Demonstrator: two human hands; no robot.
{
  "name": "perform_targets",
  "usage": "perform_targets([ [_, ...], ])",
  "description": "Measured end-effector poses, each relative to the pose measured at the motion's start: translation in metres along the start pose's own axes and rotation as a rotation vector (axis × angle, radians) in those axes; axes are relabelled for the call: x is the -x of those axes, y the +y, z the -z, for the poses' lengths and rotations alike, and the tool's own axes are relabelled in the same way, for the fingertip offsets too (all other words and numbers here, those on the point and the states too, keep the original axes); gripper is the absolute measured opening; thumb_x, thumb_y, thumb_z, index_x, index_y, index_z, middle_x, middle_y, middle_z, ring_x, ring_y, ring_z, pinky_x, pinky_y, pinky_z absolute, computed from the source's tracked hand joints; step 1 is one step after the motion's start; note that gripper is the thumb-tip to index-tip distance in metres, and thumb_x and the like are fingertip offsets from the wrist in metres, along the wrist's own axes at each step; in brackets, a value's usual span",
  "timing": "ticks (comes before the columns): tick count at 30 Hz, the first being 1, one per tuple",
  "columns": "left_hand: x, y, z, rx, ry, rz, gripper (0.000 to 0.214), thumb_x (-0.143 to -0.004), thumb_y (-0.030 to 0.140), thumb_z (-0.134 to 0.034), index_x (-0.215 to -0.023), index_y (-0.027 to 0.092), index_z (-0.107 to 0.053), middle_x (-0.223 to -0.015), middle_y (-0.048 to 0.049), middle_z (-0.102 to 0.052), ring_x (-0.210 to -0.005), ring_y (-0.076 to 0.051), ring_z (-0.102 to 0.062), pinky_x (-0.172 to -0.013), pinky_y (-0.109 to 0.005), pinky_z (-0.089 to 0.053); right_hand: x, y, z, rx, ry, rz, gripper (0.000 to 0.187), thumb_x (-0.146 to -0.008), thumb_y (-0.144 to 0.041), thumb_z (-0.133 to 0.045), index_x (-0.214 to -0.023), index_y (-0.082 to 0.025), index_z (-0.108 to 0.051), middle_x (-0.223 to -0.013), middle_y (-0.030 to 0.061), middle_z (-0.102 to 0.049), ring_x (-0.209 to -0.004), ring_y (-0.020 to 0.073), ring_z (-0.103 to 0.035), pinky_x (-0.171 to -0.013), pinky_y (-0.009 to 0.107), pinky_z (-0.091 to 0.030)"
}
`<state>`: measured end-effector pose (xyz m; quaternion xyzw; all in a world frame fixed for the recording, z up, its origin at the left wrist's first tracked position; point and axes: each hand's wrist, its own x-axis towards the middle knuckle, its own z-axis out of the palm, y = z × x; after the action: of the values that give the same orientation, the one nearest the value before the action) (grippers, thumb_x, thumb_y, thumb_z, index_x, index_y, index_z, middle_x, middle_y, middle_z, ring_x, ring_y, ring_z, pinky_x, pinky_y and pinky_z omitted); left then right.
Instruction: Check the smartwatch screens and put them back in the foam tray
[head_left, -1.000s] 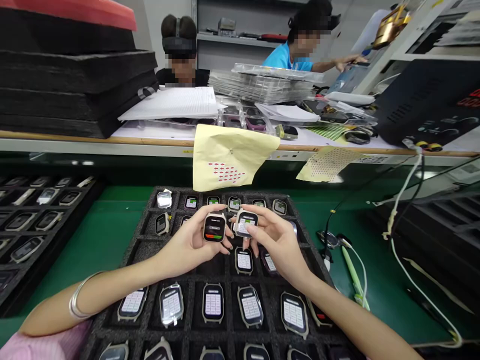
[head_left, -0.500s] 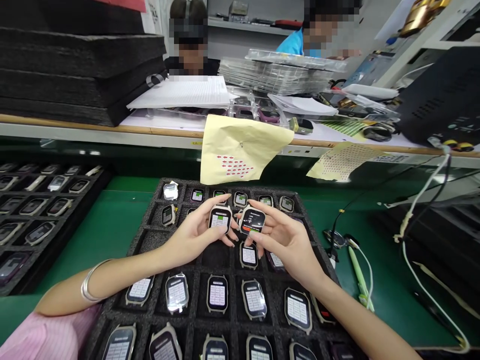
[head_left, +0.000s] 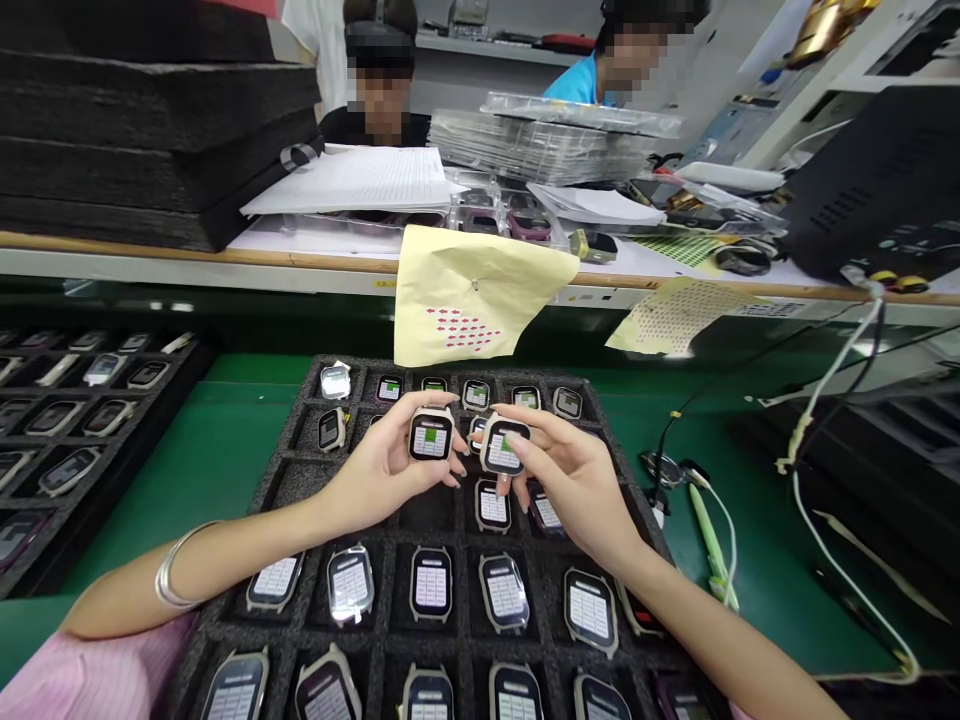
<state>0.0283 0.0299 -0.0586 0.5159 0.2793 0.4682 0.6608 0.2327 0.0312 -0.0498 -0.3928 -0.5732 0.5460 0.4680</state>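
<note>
My left hand point(head_left: 401, 455) grips a smartwatch case point(head_left: 431, 436) without a strap, its lit screen showing a white grid with a green block. Close beside it, my right hand point(head_left: 574, 470) holds a second smartwatch point(head_left: 501, 448) by its edges, with the thumb lying on the lit screen. Both watches are raised above a black foam tray point(head_left: 390, 535) divided into compartments. Several similar watches rest in those compartments, among them one smartwatch point(head_left: 431, 585) below my hands with a white grid lit. The fingers behind each held watch are partly hidden.
Another foam tray point(head_left: 142, 455) of watches lies at the left on the green table point(head_left: 225, 420). A yellow paper point(head_left: 480, 290) hangs from the shelf edge. Stacked black foam point(head_left: 150, 150) stands upper left. Cables point(head_left: 802, 480) and a green pen-like tool point(head_left: 709, 535) lie right. Two people are beyond.
The right-hand watch's screen has switched from a dark page with a red bar to a white grid with green, and my right thumb has moved up onto it. My left thumb has slid down off its screen.
</note>
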Motion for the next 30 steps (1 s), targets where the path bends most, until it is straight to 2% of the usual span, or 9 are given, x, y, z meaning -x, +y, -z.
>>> perform_targets([
  [4, -0.002, -0.004, 0.002, -0.044, 0.018, -0.011, 0.033, -0.087, 0.027, -0.061, -0.117, 0.018, -0.049, -0.085, -0.0035, -0.061, -0.071, -0.014, -0.062, -0.061, -0.026, -0.057, 0.001, 0.001, 0.002, 0.006, -0.057, -0.011, 0.031, -0.09, -0.03, -0.062, -0.12, -0.02, -0.063, -0.083, 0.006, -0.068, -0.053, 0.0161, -0.063, -0.038, 0.023, -0.048],
  [7, -0.003, -0.005, 0.003, -0.049, -0.008, 0.002, 0.029, -0.09, 0.029, -0.057, -0.115, 0.017, -0.049, -0.08, -0.0026, -0.06, -0.066, -0.013, -0.061, -0.054, -0.023, -0.055, 0.001, 0.001, 0.004, -0.042, -0.13, -0.017, 0.034, -0.088, -0.026, -0.063, -0.122, -0.022, -0.061, -0.09, 0.007, -0.068, -0.058, 0.0176, -0.065, -0.04, 0.024, -0.049],
  [12, 0.001, -0.002, 0.002, -0.009, -0.008, 0.008, 0.052, -0.082, 0.017, -0.066, -0.127, 0.018, -0.042, -0.093, -0.0039, -0.061, -0.075, -0.013, -0.063, -0.07, -0.027, -0.058, 0.004, -0.003, 0.001, -0.05, -0.149, -0.03, 0.047, -0.083, -0.019, -0.069, -0.128, -0.021, -0.056, -0.094, 0.0075, -0.068, -0.068, 0.0191, -0.066, -0.046, 0.024, -0.053],
  [16, 0.003, 0.0, 0.002, 0.034, -0.026, 0.044, 0.066, -0.079, 0.01, -0.067, -0.135, 0.019, -0.034, -0.098, -0.0044, -0.06, -0.081, -0.014, -0.064, -0.079, -0.03, -0.056, 0.005, -0.004, -0.003, 0.018, -0.11, -0.027, 0.047, -0.084, -0.02, -0.069, -0.129, -0.021, -0.056, -0.096, 0.0076, -0.069, -0.068, 0.0183, -0.067, -0.047, 0.026, -0.055],
  [20, 0.003, 0.001, 0.003, -0.013, 0.008, 0.035, 0.061, -0.082, 0.014, -0.064, -0.136, 0.019, -0.035, -0.093, -0.0048, -0.061, -0.077, -0.015, -0.064, -0.072, -0.029, -0.058, 0.004, -0.001, -0.003, 0.052, -0.143, -0.045, 0.053, -0.082, -0.022, -0.072, -0.131, -0.021, -0.054, -0.107, 0.0098, -0.068, -0.077, 0.0205, -0.068, -0.053, 0.028, -0.059],
  [23, 0.006, 0.004, 0.004, -0.042, -0.015, 0.025, 0.056, -0.085, 0.017, -0.062, -0.135, 0.019, -0.038, -0.09, -0.0048, -0.061, -0.075, -0.015, -0.064, -0.067, -0.028, -0.057, 0.002, 0.005, -0.002, 0.062, -0.203, -0.042, 0.06, -0.079, -0.02, -0.075, -0.133, -0.023, -0.051, -0.115, 0.0104, -0.065, -0.089, 0.0225, -0.066, -0.057, 0.027, -0.059],
  [26, 0.016, 0.008, 0.008, -0.043, -0.053, 0.068, 0.071, -0.079, 0.013, -0.069, -0.139, 0.026, -0.033, -0.1, -0.0056, -0.06, -0.082, -0.016, -0.064, -0.072, -0.029, -0.057, 0.0, 0.014, -0.005, 0.136, -0.243, -0.012, 0.058, -0.083, -0.022, -0.069, -0.137, -0.023, -0.046, -0.109, 0.0088, -0.066, -0.08, 0.0192, -0.066, -0.057, 0.028, -0.059],
  [28, 0.024, 0.008, 0.013, -0.065, -0.068, 0.104, 0.081, -0.077, 0.012, -0.07, -0.143, 0.03, -0.027, -0.106, -0.006, -0.059, -0.088, -0.017, -0.064, -0.078, -0.032, -0.056, -0.002, 0.022, -0.009, 0.278, -0.272, 0.049, 0.056, -0.086, -0.023, -0.065, -0.139, -0.025, -0.044, -0.106, 0.0074, -0.066, -0.066, 0.0152, -0.064, -0.058, 0.03, -0.059],
  [30, 0.032, 0.006, 0.02, -0.129, -0.058, 0.121, 0.08, -0.08, 0.014, -0.068, -0.145, 0.03, -0.023, -0.108, -0.0067, -0.058, -0.091, -0.019, -0.064, -0.084, -0.036, -0.055, -0.005, 0.029, -0.015, 0.477, -0.322, 0.165, 0.054, -0.086, -0.022, -0.064, -0.138, -0.024, -0.046, -0.108, 0.0076, -0.065, -0.063, 0.0147, -0.062, -0.065, 0.035, -0.058],
])
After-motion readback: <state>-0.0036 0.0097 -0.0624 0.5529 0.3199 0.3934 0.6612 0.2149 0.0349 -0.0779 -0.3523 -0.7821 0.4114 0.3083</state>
